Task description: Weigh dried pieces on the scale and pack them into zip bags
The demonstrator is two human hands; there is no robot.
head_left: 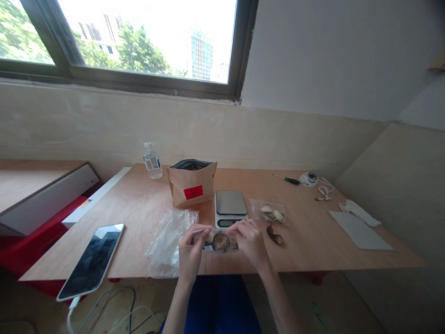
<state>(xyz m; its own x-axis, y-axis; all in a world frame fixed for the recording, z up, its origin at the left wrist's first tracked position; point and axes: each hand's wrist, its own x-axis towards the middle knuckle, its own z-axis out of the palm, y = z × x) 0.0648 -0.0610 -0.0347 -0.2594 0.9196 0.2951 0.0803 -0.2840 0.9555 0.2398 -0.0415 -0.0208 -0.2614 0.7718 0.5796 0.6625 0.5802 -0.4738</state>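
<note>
Between my two hands is a small clear plastic bag (pixel 220 241) with dried mushrooms inside. My left hand (pixel 192 248) pinches its upper left corner, and my right hand (pixel 247 239) grips the upper right side. Just behind the bag stands a digital kitchen scale (pixel 231 203) with a bare steel plate. A second clear bag (pixel 269 211) holding pale dried mushrooms lies right of the scale. One loose dark dried mushroom piece (pixel 275 235) rests near my right hand. Flat clear plastic bags (pixel 168 246) lie in a heap beside my left hand.
An open brown paper pouch (pixel 192 184) with a red label stands left of the scale. Farther out are a plastic bottle (pixel 152 162), a screwdriver (pixel 292 180), a white camera (pixel 308 178) and a white sheet (pixel 359 230). A phone (pixel 92 260) with a cable overhangs the table's front left edge.
</note>
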